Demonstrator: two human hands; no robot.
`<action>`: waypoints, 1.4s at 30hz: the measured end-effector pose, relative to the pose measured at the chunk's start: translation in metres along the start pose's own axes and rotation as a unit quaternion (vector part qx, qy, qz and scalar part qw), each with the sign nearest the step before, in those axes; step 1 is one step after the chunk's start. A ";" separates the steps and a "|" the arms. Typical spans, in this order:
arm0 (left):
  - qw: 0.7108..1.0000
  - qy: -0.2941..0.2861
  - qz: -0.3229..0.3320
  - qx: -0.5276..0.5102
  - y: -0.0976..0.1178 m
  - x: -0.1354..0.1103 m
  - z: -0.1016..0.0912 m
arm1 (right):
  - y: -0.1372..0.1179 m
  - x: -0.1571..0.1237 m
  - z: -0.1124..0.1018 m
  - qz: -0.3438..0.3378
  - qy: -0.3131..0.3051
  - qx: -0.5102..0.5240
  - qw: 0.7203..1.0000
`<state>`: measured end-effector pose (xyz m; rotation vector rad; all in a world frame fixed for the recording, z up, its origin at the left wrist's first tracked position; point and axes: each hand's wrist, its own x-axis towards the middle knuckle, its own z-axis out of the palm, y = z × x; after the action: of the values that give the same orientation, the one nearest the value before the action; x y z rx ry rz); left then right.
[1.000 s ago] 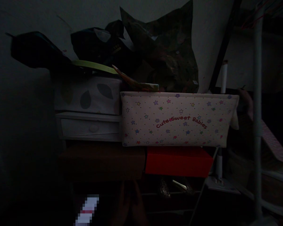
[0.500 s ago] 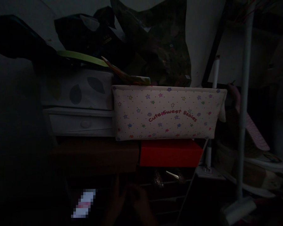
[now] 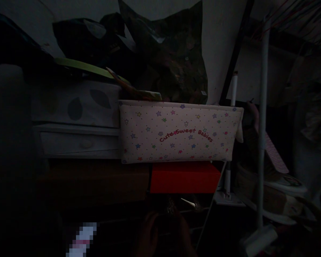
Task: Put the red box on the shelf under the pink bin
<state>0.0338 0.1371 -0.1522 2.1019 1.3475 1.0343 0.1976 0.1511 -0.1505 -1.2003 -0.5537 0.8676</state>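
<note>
Deep shadow covers the low front of the view, where both hands reach toward a dark rack [image 3: 168, 233]. My left hand [image 3: 147, 233] is at the lower middle, fingers loosely apart, with nothing visible in it. To its right is my right hand [image 3: 185, 232], its fingers pointing up just below a glittery shoe-like thing [image 3: 171, 206]. Whether those fingertips touch it is too dark to make out. Beside it lies a thin pale strip [image 3: 188, 202]. A red box [image 3: 185, 178] sits directly above.
A star-patterned fabric box [image 3: 176, 134] rests above the red box. Left of it are a white drawer unit [image 3: 80, 142] and a dark brown box [image 3: 96, 178]. Dark bags [image 3: 176, 60] lie on top. At the right stand a pale pole [image 3: 262, 125] and shoes [image 3: 270, 200].
Both hands have moved right, toward the glittery thing, and the gap between them has widened. The view has turned slightly, so the boxes sit further left.
</note>
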 end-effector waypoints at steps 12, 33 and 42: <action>0.983 -0.056 -0.045 -0.167 0.013 0.019 0.028 | 0.011 -0.005 0.032 0.032 -0.054 0.032 0.998; 0.964 -0.089 -0.087 -0.236 0.012 0.003 0.018 | -0.017 -0.013 0.057 -0.151 -0.027 -0.171 0.973; 0.958 -0.080 -0.115 -0.251 0.011 0.007 0.015 | -0.017 -0.017 0.065 -0.175 -0.031 -0.208 0.962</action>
<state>0.0539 0.1387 -0.1517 1.5763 1.0776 0.9608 0.1428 0.1722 -0.1144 -1.3992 -1.0015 0.4972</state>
